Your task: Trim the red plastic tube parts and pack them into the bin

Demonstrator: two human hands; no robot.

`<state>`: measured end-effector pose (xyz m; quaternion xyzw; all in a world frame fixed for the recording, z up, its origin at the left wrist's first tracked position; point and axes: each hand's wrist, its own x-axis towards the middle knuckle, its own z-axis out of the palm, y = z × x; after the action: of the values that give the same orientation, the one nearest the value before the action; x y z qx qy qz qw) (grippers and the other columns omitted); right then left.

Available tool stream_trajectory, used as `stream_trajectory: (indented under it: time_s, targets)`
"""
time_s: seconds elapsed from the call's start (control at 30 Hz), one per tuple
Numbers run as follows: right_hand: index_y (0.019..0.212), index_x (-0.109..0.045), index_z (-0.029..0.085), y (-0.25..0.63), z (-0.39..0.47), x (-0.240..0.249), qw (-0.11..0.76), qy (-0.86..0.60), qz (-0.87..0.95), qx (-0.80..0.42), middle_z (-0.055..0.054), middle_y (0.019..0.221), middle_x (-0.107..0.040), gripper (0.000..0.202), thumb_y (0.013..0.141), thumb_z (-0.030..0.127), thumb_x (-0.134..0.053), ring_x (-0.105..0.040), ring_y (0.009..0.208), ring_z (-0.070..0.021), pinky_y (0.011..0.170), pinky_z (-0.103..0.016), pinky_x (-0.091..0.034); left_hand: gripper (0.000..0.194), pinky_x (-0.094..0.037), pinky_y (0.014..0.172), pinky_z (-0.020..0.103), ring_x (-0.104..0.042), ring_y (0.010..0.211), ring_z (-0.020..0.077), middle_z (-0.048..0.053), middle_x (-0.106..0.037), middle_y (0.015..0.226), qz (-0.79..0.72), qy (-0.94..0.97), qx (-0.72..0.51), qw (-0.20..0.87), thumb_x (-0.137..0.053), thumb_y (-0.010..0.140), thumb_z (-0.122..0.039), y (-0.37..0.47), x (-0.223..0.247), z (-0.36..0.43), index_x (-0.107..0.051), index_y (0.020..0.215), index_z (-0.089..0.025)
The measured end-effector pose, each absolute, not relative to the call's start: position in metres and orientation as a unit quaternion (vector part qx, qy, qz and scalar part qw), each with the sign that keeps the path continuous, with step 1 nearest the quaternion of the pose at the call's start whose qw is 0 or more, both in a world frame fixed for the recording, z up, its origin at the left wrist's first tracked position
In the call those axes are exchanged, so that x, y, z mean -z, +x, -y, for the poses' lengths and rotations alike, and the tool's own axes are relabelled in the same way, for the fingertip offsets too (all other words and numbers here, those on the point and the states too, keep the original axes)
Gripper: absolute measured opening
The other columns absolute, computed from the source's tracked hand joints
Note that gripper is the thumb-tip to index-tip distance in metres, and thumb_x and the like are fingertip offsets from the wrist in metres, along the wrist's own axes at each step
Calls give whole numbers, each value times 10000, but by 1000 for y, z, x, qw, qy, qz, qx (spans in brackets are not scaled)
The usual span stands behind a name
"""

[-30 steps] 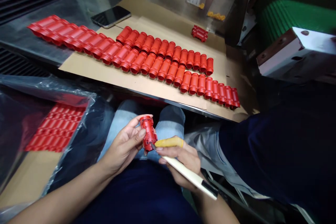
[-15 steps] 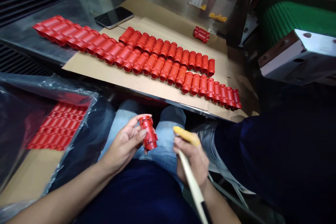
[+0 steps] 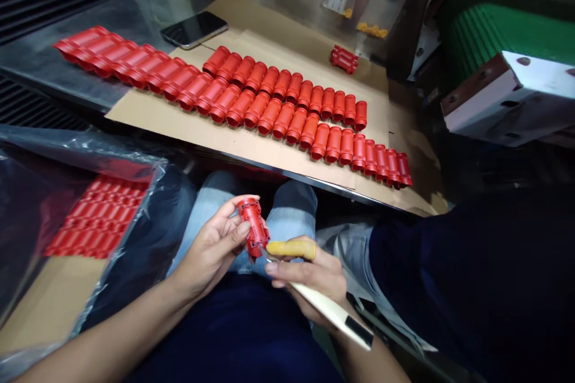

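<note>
Above my lap, my left hand (image 3: 220,242) grips a red cylindrical plastic part (image 3: 254,224) between thumb and fingers, its cut-out side facing up. My right hand (image 3: 309,269) is closed round a tool with a long cream handle (image 3: 330,308) and a black band near its end. A yellow cover sits on my right index finger. The tool's small metal tip is at the lower end of the red part. Rows of similar red parts (image 3: 269,115) lie on cardboard (image 3: 179,125) on the table beyond.
A phone (image 3: 194,30) and a single red part (image 3: 344,59) lie further back. To the left, a plastic-lined box holds more red parts (image 3: 101,215). A green bin (image 3: 516,30) and a white bracket (image 3: 516,93) are at the right, near a dark-clothed person (image 3: 467,281).
My right hand has moved left and brought the tool's tip to the lower end of the red part. My left hand has barely moved.
</note>
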<state>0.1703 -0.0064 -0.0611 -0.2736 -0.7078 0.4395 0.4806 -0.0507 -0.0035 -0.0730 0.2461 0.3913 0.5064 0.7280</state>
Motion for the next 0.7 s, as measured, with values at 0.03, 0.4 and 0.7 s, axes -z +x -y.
stream_trajectory:
  time_s: [0.03,0.4,0.7]
  targets:
    - [1394,-781,310,169,6,63,481,-271,720,-421,-72,1309,-785,561,932,-7,-815,-796,1049,-210,864,-314,-722,523,-599,686,280,-689,773,163,85,-740,1070,-392,242,-507,729,-761,1037,-320,-51,73,4,-528,1495,-220]
    - [1448,-711,235,169,4,60,461,-275,780,-322,-107,1291,-793,467,1006,90,-759,-770,1010,-223,840,-334,-719,521,-592,730,275,-715,805,179,78,-754,1008,-389,246,-500,733,-767,1032,-336,-50,68,5,-545,1488,-217]
    - [1298,-756,318,180,4,60,529,-407,668,-329,-95,1180,-794,278,1068,193,-663,-759,899,-237,768,-410,-685,497,-602,812,289,-723,896,201,89,-768,1055,-403,313,-509,693,-780,1019,-319,-52,71,9,-587,1471,-248]
